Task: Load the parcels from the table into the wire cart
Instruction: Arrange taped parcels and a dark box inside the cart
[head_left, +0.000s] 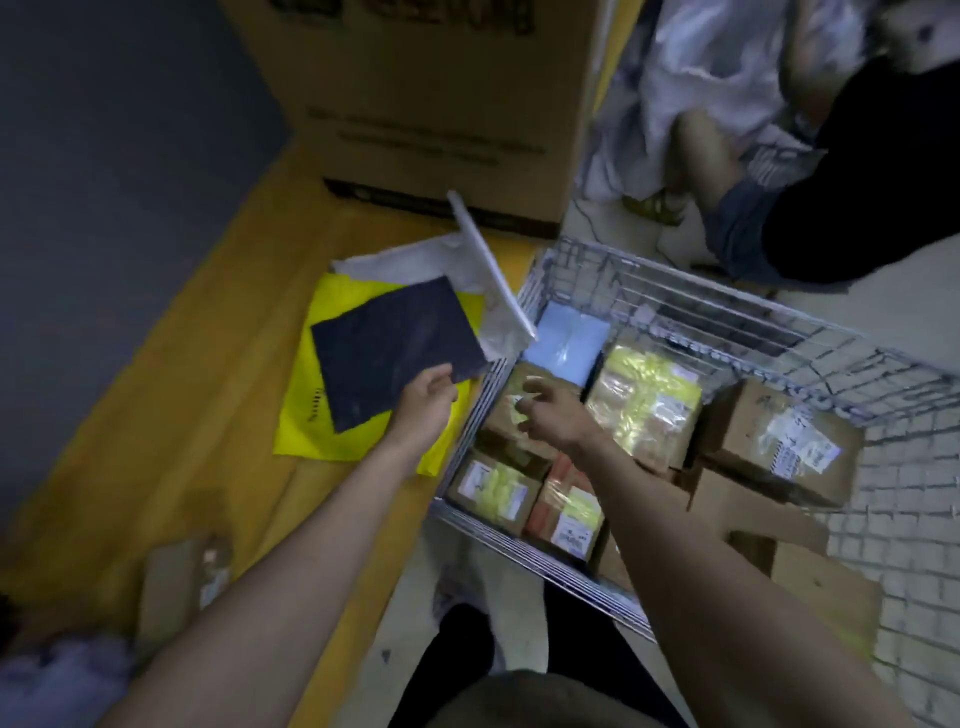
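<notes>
My left hand grips a flat dark parcel by its near corner, holding it over the yellow table beside the wire cart. Under it lies a bright yellow mailer, with a white soft parcel behind. A thin white flat parcel is tilted in the air at the cart's left rim, touched by neither hand. My right hand hovers open over the cart, above taped cardboard boxes. Several boxes fill the cart.
A large cardboard carton stands at the table's far end. A small box lies on the table near me. Another person's leg and dark clothing are beyond the cart, beside grey sacks. Tiled floor lies to the right.
</notes>
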